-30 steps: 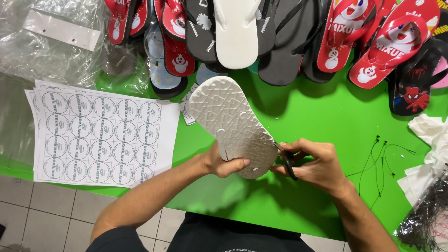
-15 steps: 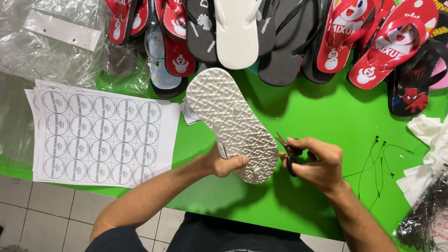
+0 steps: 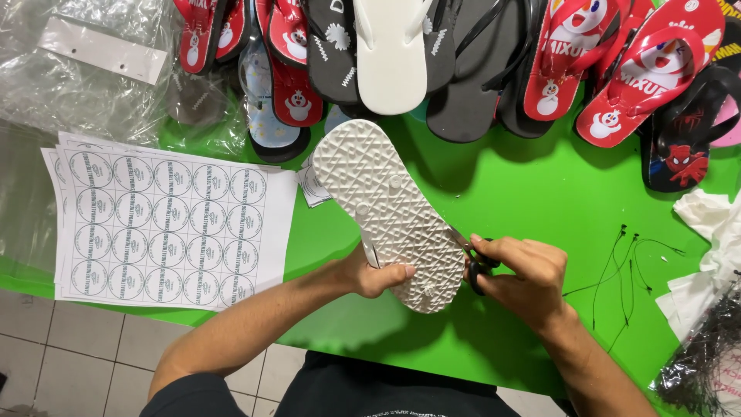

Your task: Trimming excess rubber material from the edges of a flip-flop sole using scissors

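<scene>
Over the green table [image 3: 540, 193], holding one white flip-flop [image 3: 390, 212] sole-up, one pair of small black scissors [image 3: 475, 266] at its right edge.

Gripping the flip-flop near its heel with the left hand [image 3: 374, 276], fingers tucked under, thumb pressing on the patterned sole; closing the right hand [image 3: 521, 274] around the scissors' handles, blades touching the sole's edge, how far parted cannot tell. Lying to the left, one stack of sheets of round stickers [image 3: 166, 224], and one small loose sticker slip [image 3: 312, 185] peeking from under the toe. Crowding the far edge, a row of flip-flops [image 3: 463, 54], roughly a dozen, overlapping too much for an exact count. Lying at the right, a few thin black strings [image 3: 625, 262] beside crumpled white paper [image 3: 714, 224].
</scene>
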